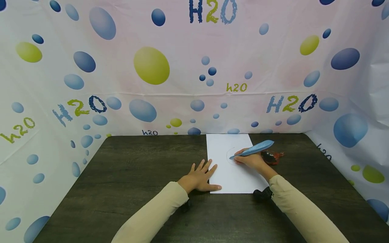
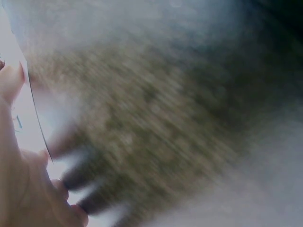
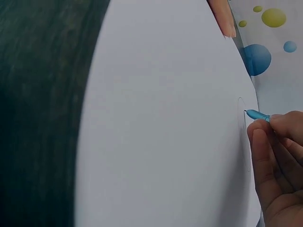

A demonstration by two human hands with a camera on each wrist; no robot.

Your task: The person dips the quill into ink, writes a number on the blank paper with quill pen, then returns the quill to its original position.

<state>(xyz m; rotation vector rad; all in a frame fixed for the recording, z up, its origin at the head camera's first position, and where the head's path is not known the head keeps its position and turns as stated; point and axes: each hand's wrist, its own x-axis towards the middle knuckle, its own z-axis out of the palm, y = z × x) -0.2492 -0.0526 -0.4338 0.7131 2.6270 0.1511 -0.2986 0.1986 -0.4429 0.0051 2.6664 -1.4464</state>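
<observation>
A white sheet of paper [image 1: 225, 179] lies on the dark table, with a thin, curved pencil-like line drawn on its upper half. My right hand [image 1: 250, 160] pinches a blue pen [image 1: 258, 147] with a wide, feather-like body, its tip touching the paper by the line. In the right wrist view, thumb and fingers hold the pen [image 3: 258, 115] close to its point. My left hand [image 1: 199, 178] rests with fingers spread over the sheet's left edge. The left wrist view shows the left hand [image 2: 35, 189] at the paper's edge.
Just right of the right hand lies a small red and black object [image 1: 271, 157], partly hidden by the hand. The dark wooden table [image 1: 146, 168] meets a white backdrop [image 1: 182, 40] with blue and green dots at its far edge. Dark wrist gear [image 1: 262, 194] sits under the right cuff.
</observation>
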